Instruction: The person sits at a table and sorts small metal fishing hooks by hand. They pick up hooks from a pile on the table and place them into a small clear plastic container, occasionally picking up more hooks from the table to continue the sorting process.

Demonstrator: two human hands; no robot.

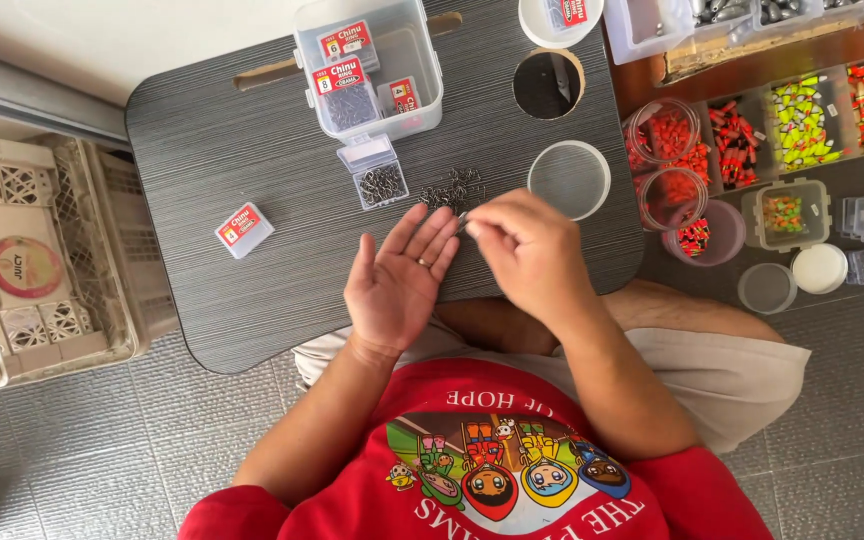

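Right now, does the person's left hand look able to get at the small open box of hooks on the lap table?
Probably yes. The left hand lies palm up on the lap table, and the small open box of hooks sits just beyond its fingertips, with only bare tabletop between. The right hand is off to the side.

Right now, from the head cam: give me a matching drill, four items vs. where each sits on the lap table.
Items:
1. small red-labelled box
2. pile of loose hooks
3. round clear lid
4. open small clear case

Places:
A. just beyond the left hand's fingertips
B. alone, left of both hands
C. directly below the big clear tub
D. beyond the right hand, near the round hole

Pairs: 1-B, 2-A, 3-D, 4-C
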